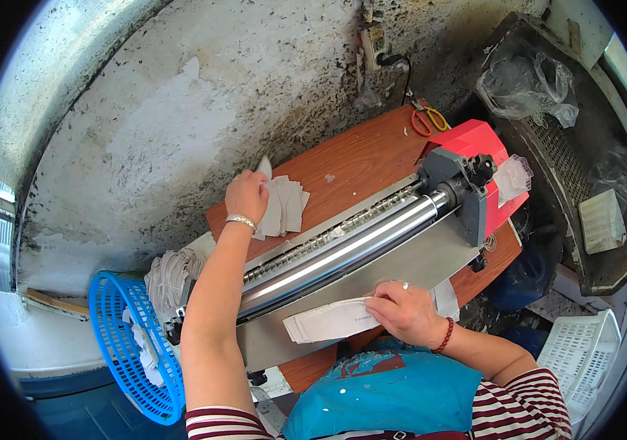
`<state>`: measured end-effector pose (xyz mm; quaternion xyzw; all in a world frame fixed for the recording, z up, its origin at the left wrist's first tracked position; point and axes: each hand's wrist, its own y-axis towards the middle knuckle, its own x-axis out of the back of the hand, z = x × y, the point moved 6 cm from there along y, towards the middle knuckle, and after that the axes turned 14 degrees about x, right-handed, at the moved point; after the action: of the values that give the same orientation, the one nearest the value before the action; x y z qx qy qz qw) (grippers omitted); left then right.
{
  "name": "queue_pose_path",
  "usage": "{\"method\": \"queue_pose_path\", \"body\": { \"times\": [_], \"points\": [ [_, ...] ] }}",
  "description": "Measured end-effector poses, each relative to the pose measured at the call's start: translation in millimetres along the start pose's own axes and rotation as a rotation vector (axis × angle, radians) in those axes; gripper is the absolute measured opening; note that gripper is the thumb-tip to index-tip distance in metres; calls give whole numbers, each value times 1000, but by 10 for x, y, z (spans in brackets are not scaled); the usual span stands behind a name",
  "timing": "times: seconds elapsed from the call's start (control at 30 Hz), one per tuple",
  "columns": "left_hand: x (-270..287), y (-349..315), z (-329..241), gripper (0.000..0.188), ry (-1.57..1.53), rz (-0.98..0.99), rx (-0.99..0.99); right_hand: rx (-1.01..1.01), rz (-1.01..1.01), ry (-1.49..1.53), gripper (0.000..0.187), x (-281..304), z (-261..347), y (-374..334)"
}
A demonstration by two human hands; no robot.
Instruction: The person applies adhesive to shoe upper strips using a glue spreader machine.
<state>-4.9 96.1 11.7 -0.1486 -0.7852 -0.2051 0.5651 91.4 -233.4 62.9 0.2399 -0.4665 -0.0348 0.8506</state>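
Head view: the right hand [405, 312] pinches a stack of white pieces [328, 320] lying on the metal feed plate [431, 260] of a roller machine [372, 235], while the left hand [246, 196] presses down on a fanned pile of grey pieces [288, 207] beyond the rollers on the wooden worktop [357, 158]. Scissors [426, 119] lie at the worktop's far end, and a blue basket [126, 345] stands at the left.
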Motion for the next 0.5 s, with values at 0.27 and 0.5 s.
{"method": "queue_pose_path", "body": {
  "times": [0.27, 0.5],
  "points": [
    [-646, -283, 319, 34, 461, 789, 190, -808, -141, 942, 9, 2, -487, -406],
    [-379, -262, -193, 29, -113, 678, -12, -1047, -181, 1112, 8, 181, -698, -541]
  ]
}}
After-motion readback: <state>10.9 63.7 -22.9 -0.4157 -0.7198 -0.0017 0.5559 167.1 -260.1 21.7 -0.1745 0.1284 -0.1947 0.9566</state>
